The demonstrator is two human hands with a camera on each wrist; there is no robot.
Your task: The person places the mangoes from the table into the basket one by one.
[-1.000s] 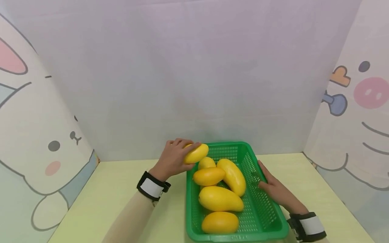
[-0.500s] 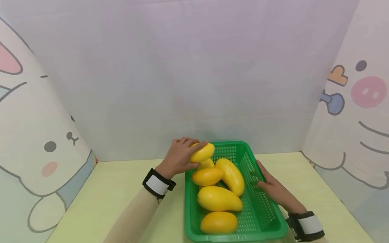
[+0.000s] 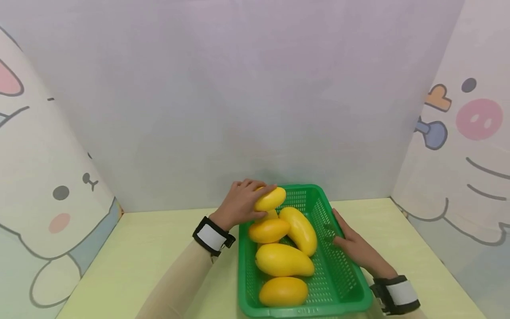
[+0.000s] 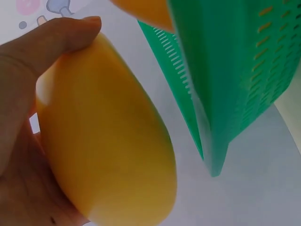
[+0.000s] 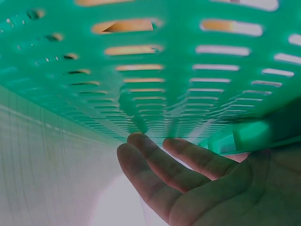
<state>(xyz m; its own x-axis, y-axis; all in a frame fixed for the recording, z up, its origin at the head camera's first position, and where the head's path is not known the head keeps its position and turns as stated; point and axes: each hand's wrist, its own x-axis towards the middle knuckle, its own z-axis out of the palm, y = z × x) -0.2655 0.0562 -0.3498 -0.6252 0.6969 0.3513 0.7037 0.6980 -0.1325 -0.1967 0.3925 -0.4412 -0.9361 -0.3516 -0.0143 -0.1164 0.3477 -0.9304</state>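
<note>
My left hand (image 3: 239,204) grips a yellow mango (image 3: 272,199) over the back left corner of a green plastic basket (image 3: 338,309). In the left wrist view, the thumb lies across one end of that mango (image 4: 110,136), apart from the basket's rim. My right hand (image 3: 361,250) holds the basket's right side, thumb over the rim and fingers outside. The right wrist view shows its fingers (image 5: 160,174) extended along the slotted wall. Inside lie several mangoes: one at the front (image 3: 283,291), a larger one (image 3: 283,260) behind it, and others heaped farther back, partly hidden.
The basket stands on a pale yellow-green table (image 3: 167,241). Behind rises a plain grey-white back wall (image 3: 247,102). Side panels printed with a rabbit (image 3: 36,177) and a pig (image 3: 470,168) flank the table.
My left hand has carried the mango rightward, from the basket's left edge to over its back left corner. The right hand keeps its hold on the basket. The whole view has shifted slightly.
</note>
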